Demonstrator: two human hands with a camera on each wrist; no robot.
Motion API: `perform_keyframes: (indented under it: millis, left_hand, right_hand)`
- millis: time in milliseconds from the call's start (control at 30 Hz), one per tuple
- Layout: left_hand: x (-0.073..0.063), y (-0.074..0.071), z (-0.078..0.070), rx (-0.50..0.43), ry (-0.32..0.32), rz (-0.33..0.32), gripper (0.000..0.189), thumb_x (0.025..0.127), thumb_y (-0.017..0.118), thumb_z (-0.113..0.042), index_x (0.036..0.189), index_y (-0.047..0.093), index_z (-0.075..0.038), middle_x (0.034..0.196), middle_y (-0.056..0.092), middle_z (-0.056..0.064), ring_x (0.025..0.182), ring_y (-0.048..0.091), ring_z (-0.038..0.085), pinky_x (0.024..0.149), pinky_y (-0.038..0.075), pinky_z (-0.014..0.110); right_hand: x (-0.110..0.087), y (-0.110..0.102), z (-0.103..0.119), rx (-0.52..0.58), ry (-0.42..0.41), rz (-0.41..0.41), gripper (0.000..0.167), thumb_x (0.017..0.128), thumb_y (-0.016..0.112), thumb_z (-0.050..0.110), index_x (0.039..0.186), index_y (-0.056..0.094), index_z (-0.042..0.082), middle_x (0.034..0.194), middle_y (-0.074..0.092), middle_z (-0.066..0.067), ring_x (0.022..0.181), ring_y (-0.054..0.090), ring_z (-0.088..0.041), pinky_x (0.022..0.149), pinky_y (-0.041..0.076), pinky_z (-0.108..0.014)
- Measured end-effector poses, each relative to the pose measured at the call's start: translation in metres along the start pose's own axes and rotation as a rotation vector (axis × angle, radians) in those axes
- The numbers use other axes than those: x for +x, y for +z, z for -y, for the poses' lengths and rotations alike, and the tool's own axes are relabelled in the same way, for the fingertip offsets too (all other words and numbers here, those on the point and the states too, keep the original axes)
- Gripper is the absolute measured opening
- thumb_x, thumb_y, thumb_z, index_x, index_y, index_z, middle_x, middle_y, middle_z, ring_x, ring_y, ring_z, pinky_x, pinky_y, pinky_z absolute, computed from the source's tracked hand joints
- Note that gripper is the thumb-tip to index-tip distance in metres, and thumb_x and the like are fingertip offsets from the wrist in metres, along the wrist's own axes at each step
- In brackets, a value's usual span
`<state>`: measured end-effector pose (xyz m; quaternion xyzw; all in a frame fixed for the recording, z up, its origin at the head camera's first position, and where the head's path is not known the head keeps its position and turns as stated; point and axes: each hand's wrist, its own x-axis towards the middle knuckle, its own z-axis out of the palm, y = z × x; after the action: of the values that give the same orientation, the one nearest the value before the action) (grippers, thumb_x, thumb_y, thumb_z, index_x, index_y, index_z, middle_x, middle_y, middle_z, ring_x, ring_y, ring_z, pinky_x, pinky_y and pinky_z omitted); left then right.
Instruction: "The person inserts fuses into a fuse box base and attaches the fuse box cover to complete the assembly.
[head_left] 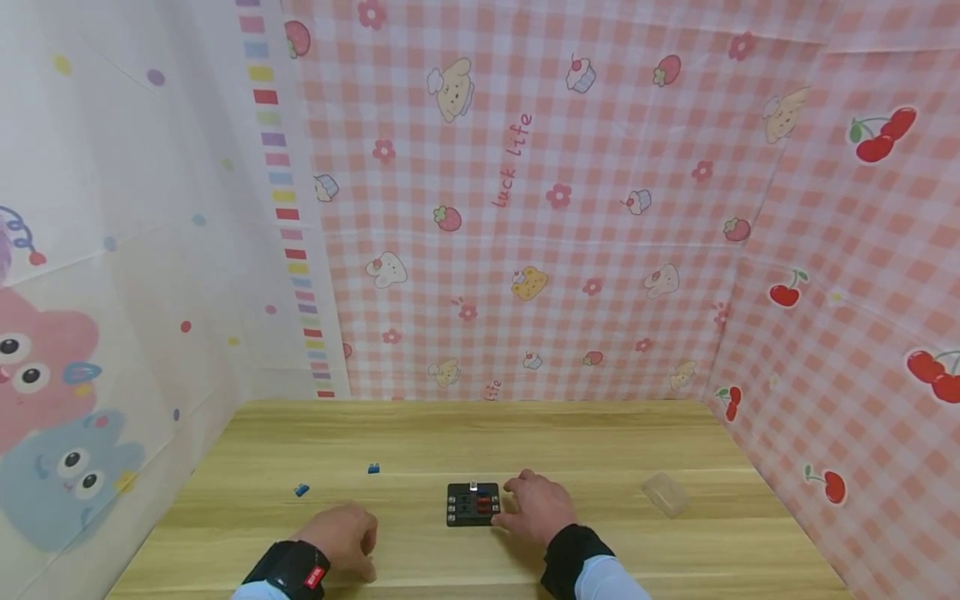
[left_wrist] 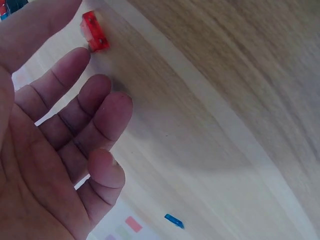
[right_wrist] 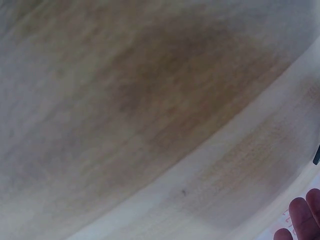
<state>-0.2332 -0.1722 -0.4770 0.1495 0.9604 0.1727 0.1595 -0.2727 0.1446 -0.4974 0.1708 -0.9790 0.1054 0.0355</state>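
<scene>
One blue piece (head_left: 302, 490) and another (head_left: 373, 468) lie toward the surface's left edge; nearer the front edge, the left hand (head_left: 341, 533) seems to pinch a red piece (left_wrist: 95, 31) between thumb and finger; the black block (head_left: 473, 518) sits mid-surface, the right hand (head_left: 538, 507) loosely spread with its thumb at the near right corner; a clear plastic piece (head_left: 665, 495) lies toward the right edge; I'd say small pieces are being fitted or removed, which I can't tell; next calls for a steadied block; the wall cloth (head_left: 480, 167) reads "luck life"; the wrist tag (head_left: 315, 577) is illegible.

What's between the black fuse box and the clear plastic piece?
The right hand, by the box, then bare wood up to the clear plastic piece, in the head view.
</scene>
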Motion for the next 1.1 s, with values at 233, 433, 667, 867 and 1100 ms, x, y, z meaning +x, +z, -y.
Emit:
perform_keyframes:
  millis: [233,433,667,867,1100]
  left_hand:
    - [0.002,0.001,0.001,0.002,0.028,0.008,0.023,0.075,0.082,-0.011,0.074,0.060,-0.017,0.073,0.053,-0.005,0.068,0.048,0.016,0.066,0.041,0.036]
    - [0.007,0.005,0.004,0.007,0.086,0.002,0.023,0.075,0.080,-0.006,0.074,0.060,-0.018,0.072,0.053,-0.007,0.067,0.048,0.014,0.065,0.041,0.034]
    - [0.011,0.008,0.004,0.030,0.147,-0.037,0.029,0.072,0.073,0.010,0.075,0.062,-0.017,0.072,0.052,-0.008,0.067,0.047,0.011,0.065,0.044,0.033]
    - [0.013,0.007,0.005,0.005,0.150,-0.036,0.028,0.074,0.072,0.011,0.081,0.065,-0.015,0.074,0.054,-0.007,0.067,0.049,0.012,0.066,0.046,0.034]
    - [0.014,0.007,0.006,0.026,0.074,-0.102,0.018,0.083,0.079,-0.020,0.086,0.063,-0.012,0.076,0.054,-0.004,0.068,0.048,0.016,0.066,0.044,0.038]
  right_hand:
    - [0.000,-0.001,0.001,-0.006,-0.002,-0.006,0.053,0.077,0.080,0.050,0.110,0.072,0.009,0.095,0.064,-0.004,0.082,0.062,-0.020,0.074,0.051,-0.041]
    - [0.000,0.000,0.000,-0.011,0.003,-0.004,0.054,0.077,0.080,0.051,0.110,0.072,0.010,0.094,0.063,-0.003,0.082,0.061,-0.019,0.074,0.051,-0.041]
    - [0.000,0.002,-0.001,-0.023,-0.009,-0.008,0.054,0.077,0.079,0.052,0.110,0.072,0.010,0.093,0.063,-0.002,0.083,0.062,-0.019,0.074,0.051,-0.040]
    - [0.000,0.003,-0.002,-0.028,-0.010,-0.006,0.053,0.077,0.080,0.051,0.110,0.072,0.010,0.095,0.064,-0.003,0.084,0.062,-0.019,0.074,0.051,-0.041]
    - [0.001,0.001,-0.002,-0.026,-0.005,0.004,0.053,0.077,0.080,0.050,0.110,0.072,0.010,0.096,0.064,-0.003,0.084,0.062,-0.020,0.075,0.051,-0.041]
